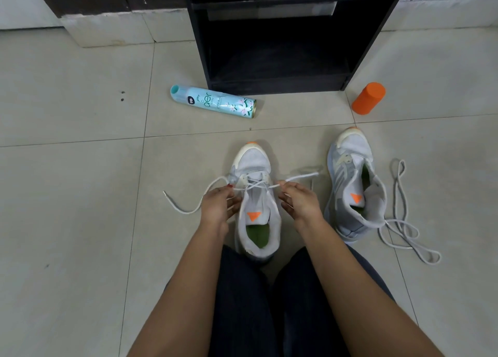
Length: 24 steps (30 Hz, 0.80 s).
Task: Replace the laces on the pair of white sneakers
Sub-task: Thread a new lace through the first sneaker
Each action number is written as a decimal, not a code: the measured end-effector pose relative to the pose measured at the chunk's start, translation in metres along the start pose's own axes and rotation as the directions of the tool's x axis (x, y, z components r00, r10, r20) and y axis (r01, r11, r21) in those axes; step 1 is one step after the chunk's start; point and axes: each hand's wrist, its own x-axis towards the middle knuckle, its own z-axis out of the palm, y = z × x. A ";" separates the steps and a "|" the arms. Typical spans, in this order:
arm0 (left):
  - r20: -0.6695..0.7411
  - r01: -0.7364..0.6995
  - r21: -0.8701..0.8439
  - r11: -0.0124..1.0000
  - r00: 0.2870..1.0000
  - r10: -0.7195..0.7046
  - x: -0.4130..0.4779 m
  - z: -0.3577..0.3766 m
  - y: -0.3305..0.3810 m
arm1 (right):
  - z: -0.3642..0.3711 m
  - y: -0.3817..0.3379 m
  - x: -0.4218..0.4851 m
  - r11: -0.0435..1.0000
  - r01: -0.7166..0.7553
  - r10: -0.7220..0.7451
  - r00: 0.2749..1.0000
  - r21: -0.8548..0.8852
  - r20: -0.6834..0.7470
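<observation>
Behind sneaker point(256, 168), toppled spray can point(213, 102) reads "aer", badge "99".

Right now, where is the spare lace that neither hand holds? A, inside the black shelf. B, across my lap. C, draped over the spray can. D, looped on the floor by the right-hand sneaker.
D: the spare lace lies looped on the floor beside the right-hand sneaker, while the left hand and right hand pinch the threaded lace.
</observation>
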 end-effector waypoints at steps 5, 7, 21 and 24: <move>0.026 0.036 -0.028 0.999 0.999 -0.035 0.000 0.000 0.000 | 0.000 -0.001 0.000 0.999 -0.029 0.030 0.999 -0.017 0.013; 0.073 -0.016 -0.012 1.000 0.997 0.017 0.000 0.001 0.002 | -0.002 -0.003 -0.003 0.988 -0.108 0.116 0.991 -0.111 0.065; 0.391 -0.710 0.479 0.516 0.699 0.599 -0.004 -0.001 -0.001 | 0.009 0.008 -0.009 0.079 0.801 -0.555 0.530 -0.594 0.641; 0.224 -0.578 0.291 0.762 0.816 0.533 0.000 -0.004 0.000 | 0.005 0.000 -0.009 0.122 0.764 -0.655 0.541 -0.633 0.527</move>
